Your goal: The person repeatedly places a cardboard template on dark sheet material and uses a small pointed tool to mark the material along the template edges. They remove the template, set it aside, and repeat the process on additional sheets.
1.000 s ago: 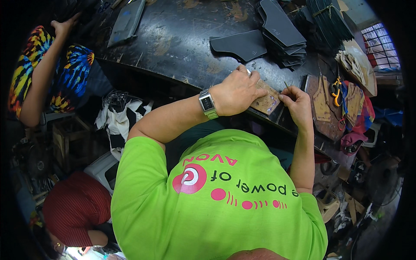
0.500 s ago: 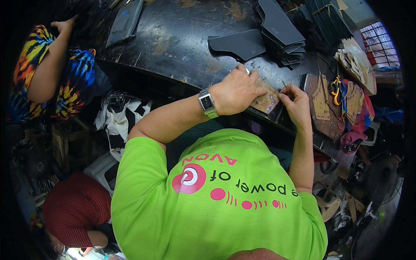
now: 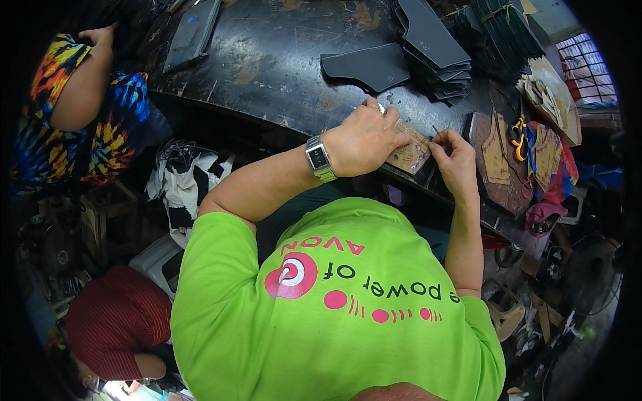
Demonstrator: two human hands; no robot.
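My left hand (image 3: 364,139), a metal watch at its wrist, bends its fingers over a small brown board (image 3: 409,155) at the table's near edge and presses it down. Scribbles and purple marks show on the board. Something small and white (image 3: 382,109) peeps out by the fingertips; its kind is hidden. Just right of the board, my right hand (image 3: 457,160) pinches a thin dark stick-like tool (image 3: 436,129) between thumb and fingers. Its top end sticks up, and the lower end cannot be made out.
Dark cut pieces (image 3: 368,67) and a taller stack (image 3: 438,73) lie on the black table (image 3: 267,87). At right are brown templates (image 3: 495,154) and orange-handled scissors (image 3: 517,139). One person in bright patterned clothes (image 3: 110,127) stands left; another in red (image 3: 117,321) bends low.
My right hand has shifted very slightly, still pinching the thin tool. The left hand holds its place on the board. The person at far left has moved an arm a little.
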